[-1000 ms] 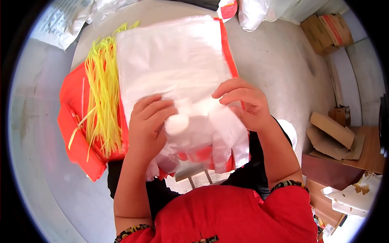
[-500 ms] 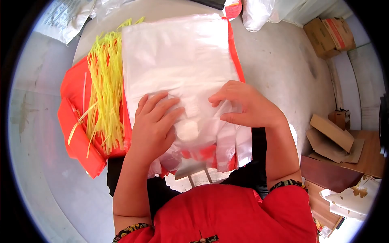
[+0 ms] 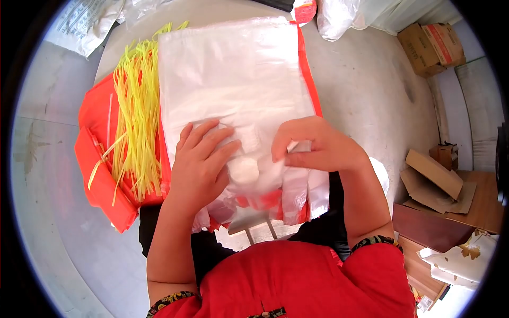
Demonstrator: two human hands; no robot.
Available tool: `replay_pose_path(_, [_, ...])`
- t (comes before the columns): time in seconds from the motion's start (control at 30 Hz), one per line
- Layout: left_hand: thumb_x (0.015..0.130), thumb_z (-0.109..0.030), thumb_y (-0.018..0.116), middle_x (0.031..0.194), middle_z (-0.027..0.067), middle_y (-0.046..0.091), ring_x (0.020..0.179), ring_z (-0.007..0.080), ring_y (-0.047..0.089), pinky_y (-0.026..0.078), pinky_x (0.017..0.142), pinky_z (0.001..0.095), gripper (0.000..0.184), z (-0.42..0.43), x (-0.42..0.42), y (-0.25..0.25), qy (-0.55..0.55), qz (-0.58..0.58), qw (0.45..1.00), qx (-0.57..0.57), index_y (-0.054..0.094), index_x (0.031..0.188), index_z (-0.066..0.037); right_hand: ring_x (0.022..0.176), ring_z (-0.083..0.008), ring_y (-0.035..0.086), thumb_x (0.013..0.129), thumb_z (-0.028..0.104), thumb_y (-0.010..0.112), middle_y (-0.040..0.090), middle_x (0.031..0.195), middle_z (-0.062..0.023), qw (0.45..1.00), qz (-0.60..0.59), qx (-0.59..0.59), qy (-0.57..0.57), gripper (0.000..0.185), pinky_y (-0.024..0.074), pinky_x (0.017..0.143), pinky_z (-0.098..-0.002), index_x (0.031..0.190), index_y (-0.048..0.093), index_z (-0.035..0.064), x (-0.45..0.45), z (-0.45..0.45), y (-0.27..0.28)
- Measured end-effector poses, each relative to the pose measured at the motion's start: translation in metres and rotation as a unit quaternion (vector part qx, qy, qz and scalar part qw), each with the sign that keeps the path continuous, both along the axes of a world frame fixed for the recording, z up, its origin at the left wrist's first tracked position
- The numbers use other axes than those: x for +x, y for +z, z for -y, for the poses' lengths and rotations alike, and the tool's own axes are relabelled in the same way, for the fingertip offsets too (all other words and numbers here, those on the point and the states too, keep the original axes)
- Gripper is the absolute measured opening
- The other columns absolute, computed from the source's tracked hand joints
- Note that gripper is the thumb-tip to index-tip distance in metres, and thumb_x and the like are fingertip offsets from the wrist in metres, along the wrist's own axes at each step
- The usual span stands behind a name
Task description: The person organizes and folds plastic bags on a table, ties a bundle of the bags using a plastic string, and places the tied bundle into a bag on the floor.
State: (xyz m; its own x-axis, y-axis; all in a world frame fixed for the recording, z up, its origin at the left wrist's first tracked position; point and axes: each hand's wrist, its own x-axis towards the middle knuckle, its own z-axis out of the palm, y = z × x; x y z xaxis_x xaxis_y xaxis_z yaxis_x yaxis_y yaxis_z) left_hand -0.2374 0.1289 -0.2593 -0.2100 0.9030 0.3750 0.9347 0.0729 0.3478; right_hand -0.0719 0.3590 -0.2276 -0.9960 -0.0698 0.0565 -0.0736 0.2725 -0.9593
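Surface: pale top [image 3: 212, 11], bare strip visible beyond the bag stack.
Room: grey floor [image 3: 360, 79], dark stain; light wall at left.
Bag stack: clear plastic bags [image 3: 228, 69], in front of the person, red showing along the right edge.
Left hand [image 3: 204, 167]: palm down on the stack, fingers slightly apart, nothing gripped.
Right hand [image 3: 318, 146]: thumb and forefinger curled near each other over the stack's near part; whether they pinch plastic, cannot tell.
Ties: yellow strips [image 3: 135, 116], just left of the stack, lying over red material [image 3: 94, 111].
Far side: white sack [image 3: 82, 26], left; taped carton [image 3: 429, 50], right.
Right side: opened cardboard [image 3: 435, 175] on brown furniture [image 3: 485, 199].
Obstruction: both hands cover parts of the stack.
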Motion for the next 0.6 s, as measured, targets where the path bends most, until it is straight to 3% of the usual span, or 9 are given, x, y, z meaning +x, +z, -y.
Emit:
replay_pose_path(0.1, [0.07, 0.005, 0.063, 0.127, 0.0072, 0.068, 0.13, 0.0341, 0.057, 0.038, 0.114, 0.0586, 0.047, 0.001, -0.002, -0.003, -0.006, 0.002, 1.0, 0.007, 0.07, 0.115, -0.009, 0.087, -0.0182, 0.067, 0.093, 0.004, 0.068, 0.07, 0.094, -0.0092, 0.993, 0.048, 0.07, -0.085, 0.013, 0.0535, 0.076, -0.0323, 0.105, 0.07, 0.0009, -0.013, 0.012, 0.001])
replay_pose_path(0.2, [0.07, 0.005, 0.062, 0.128, 0.0083, 0.067, 0.132, 0.0352, 0.056, 0.036, 0.115, 0.0598, 0.054, 0.003, 0.001, -0.003, 0.019, 0.082, 0.996, 0.017, 0.066, 0.122, -0.009, 0.086, -0.0186, 0.066, 0.094, 0.004, 0.067, 0.07, 0.094, -0.0103, 0.987, 0.064, 0.064, -0.133, 0.018, 0.0532, 0.078, -0.0326, 0.112, 0.07, -0.0006, -0.023, 0.023, -0.008])
replay_pose_path(0.3, [0.07, 0.005, 0.061, 0.127, 0.0098, 0.067, 0.132, 0.0365, 0.056, 0.035, 0.116, 0.0606, 0.06, 0.003, 0.006, -0.009, 0.043, 0.126, 0.988, 0.085, 0.063, 0.128, -0.01, 0.085, -0.022, 0.068, 0.094, 0.006, 0.068, 0.071, 0.096, -0.0117, 0.981, 0.019, 0.118, -0.15, 0.024, 0.0537, 0.077, -0.0343, 0.117, 0.071, 0.001, -0.028, 0.027, -0.013])
replay_pose_path(0.4, [0.07, 0.005, 0.061, 0.125, 0.0109, 0.067, 0.131, 0.0358, 0.057, 0.036, 0.116, 0.0601, 0.058, 0.0, 0.005, 0.007, 0.03, 0.052, 0.998, -0.021, 0.066, 0.126, -0.01, 0.086, -0.0278, 0.069, 0.093, 0.009, 0.069, 0.072, 0.097, -0.0135, 0.969, -0.031, 0.201, -0.137, 0.028, 0.0543, 0.077, -0.0369, 0.12, 0.071, 0.002, -0.033, 0.026, -0.018])
replay_pose_path(0.6, [0.071, 0.005, 0.063, 0.125, 0.0116, 0.067, 0.13, 0.0333, 0.058, 0.039, 0.114, 0.0585, 0.049, 0.001, 0.002, -0.002, 0.014, -0.008, 1.0, 0.005, 0.072, 0.117, -0.01, 0.092, -0.0301, 0.068, 0.088, 0.006, 0.072, 0.072, 0.103, -0.0119, 0.943, -0.102, 0.271, -0.162, 0.026, 0.0546, 0.079, -0.0384, 0.114, 0.072, 0.0043, -0.038, 0.03, -0.022])
